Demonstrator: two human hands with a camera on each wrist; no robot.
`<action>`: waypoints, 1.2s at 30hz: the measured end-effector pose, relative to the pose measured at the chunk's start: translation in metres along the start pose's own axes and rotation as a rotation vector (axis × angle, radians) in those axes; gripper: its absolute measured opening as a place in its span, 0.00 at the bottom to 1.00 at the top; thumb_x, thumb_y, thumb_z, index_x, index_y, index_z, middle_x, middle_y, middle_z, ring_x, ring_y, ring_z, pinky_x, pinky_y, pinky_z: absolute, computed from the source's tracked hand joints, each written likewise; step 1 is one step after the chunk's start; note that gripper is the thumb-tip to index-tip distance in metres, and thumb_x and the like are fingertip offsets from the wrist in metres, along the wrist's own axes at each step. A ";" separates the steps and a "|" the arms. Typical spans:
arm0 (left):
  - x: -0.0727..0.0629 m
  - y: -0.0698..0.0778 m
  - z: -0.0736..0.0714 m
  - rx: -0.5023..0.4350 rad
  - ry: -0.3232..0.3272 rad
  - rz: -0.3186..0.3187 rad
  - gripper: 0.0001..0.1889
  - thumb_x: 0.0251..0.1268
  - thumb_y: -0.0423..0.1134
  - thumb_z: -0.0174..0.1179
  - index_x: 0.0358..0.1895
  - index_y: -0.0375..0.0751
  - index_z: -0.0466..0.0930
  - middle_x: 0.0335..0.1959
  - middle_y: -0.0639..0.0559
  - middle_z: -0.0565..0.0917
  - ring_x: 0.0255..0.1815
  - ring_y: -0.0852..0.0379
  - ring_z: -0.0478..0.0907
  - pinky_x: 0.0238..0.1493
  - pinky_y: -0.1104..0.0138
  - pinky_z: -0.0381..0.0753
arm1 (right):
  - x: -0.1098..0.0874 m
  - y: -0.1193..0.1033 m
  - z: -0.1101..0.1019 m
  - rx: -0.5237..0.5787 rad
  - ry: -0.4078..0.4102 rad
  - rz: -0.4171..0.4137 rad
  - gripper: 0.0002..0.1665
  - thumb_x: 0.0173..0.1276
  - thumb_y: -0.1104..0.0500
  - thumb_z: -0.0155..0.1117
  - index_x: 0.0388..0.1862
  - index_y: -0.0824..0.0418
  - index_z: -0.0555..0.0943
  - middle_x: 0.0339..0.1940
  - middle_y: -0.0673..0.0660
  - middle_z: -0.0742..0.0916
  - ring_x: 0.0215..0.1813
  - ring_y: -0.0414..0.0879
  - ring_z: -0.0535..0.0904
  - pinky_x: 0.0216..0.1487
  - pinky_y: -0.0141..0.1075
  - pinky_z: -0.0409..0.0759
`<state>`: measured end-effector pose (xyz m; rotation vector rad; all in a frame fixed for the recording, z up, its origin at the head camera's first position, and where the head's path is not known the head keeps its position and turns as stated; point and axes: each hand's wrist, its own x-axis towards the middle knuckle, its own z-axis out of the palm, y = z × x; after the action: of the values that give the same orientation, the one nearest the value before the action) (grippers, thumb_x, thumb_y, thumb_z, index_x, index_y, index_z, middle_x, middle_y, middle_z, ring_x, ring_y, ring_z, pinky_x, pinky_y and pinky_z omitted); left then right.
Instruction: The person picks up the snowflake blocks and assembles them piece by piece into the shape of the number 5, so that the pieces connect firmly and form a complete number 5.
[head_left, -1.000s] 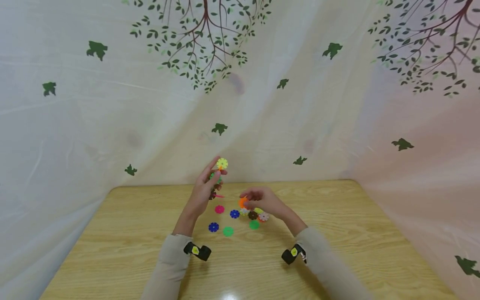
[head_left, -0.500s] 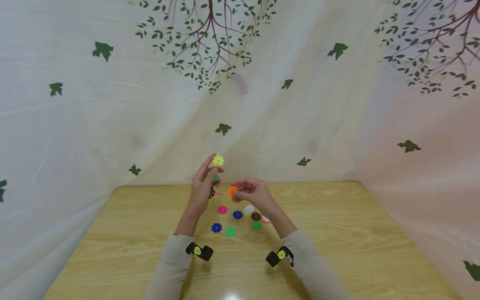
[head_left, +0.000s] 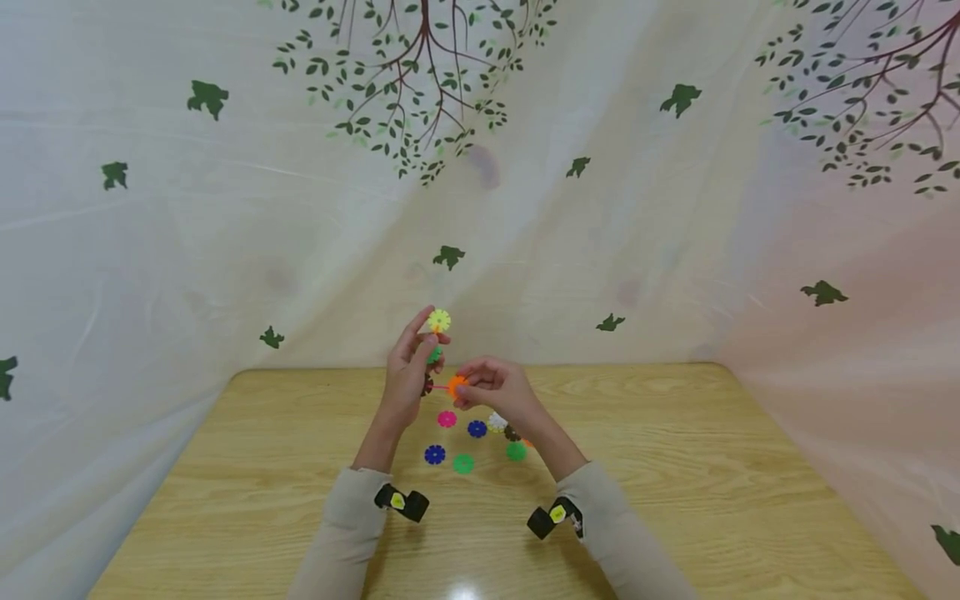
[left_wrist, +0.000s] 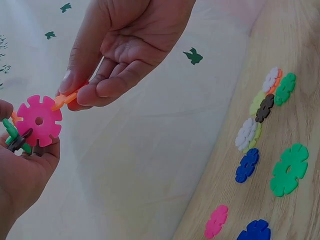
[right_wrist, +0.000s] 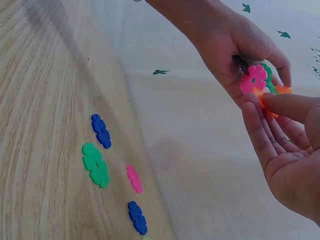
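Note:
My left hand (head_left: 401, 383) grips a chain of linked notched plastic discs over the table's far part. At its top is a yellow disc (head_left: 439, 320); below come a bit of orange, a green disc (head_left: 434, 356) and a dark brown disc (head_left: 428, 385). A pink disc (left_wrist: 45, 107) sticks out sideways from the brown one towards the right. Between thumb and fingers my right hand (head_left: 504, 392) pinches an orange disc (head_left: 456, 387). In the left wrist view that orange disc's edge meets the pink disc's rim. The right fingers hide much of it.
Loose discs lie on the wooden table (head_left: 300, 500) below the hands: pink (head_left: 447, 419), blue (head_left: 435, 454), green (head_left: 463, 464), and a cluster with white (left_wrist: 246, 134) and brown (left_wrist: 265, 107) to the right. A pale curtain (head_left: 337, 250) hangs behind the table.
My right hand has lifted the orange disc from above the cluster and carried it left to the pink disc. My left hand has stayed nearly in place with its chain.

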<state>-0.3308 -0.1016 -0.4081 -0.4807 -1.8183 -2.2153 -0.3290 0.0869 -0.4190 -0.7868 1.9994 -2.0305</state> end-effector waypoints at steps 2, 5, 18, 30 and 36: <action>0.000 0.000 0.001 0.017 -0.002 -0.003 0.23 0.83 0.39 0.47 0.76 0.57 0.66 0.48 0.41 0.79 0.30 0.58 0.70 0.32 0.74 0.73 | 0.000 0.002 0.001 0.000 -0.001 0.003 0.16 0.72 0.68 0.64 0.56 0.75 0.78 0.36 0.49 0.90 0.36 0.42 0.89 0.48 0.46 0.89; -0.001 -0.001 0.002 0.047 -0.002 -0.007 0.24 0.82 0.39 0.50 0.76 0.60 0.67 0.48 0.42 0.80 0.31 0.57 0.70 0.29 0.75 0.70 | -0.001 0.003 0.001 0.010 0.008 0.001 0.17 0.72 0.68 0.65 0.56 0.75 0.78 0.36 0.49 0.90 0.36 0.42 0.89 0.47 0.45 0.90; -0.003 -0.006 0.005 0.125 0.011 0.068 0.25 0.81 0.42 0.53 0.77 0.58 0.66 0.42 0.48 0.81 0.29 0.58 0.69 0.19 0.74 0.61 | -0.003 0.004 0.010 0.000 0.118 -0.080 0.14 0.67 0.71 0.68 0.49 0.78 0.81 0.36 0.65 0.90 0.33 0.41 0.89 0.42 0.39 0.90; -0.002 -0.005 0.010 0.103 -0.014 0.074 0.26 0.81 0.42 0.53 0.77 0.54 0.66 0.38 0.53 0.77 0.23 0.60 0.68 0.25 0.75 0.73 | -0.003 0.007 0.009 0.045 0.113 -0.155 0.14 0.65 0.73 0.69 0.47 0.82 0.80 0.35 0.60 0.92 0.32 0.41 0.89 0.40 0.37 0.90; -0.002 -0.005 0.011 0.113 -0.034 0.083 0.26 0.81 0.40 0.52 0.78 0.50 0.64 0.37 0.52 0.76 0.23 0.61 0.68 0.24 0.76 0.72 | -0.003 0.011 0.008 0.058 0.117 -0.151 0.13 0.65 0.74 0.68 0.47 0.82 0.80 0.32 0.51 0.92 0.32 0.41 0.89 0.40 0.35 0.89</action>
<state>-0.3301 -0.0898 -0.4115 -0.5641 -1.8922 -2.0497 -0.3251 0.0805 -0.4303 -0.8497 1.9854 -2.2571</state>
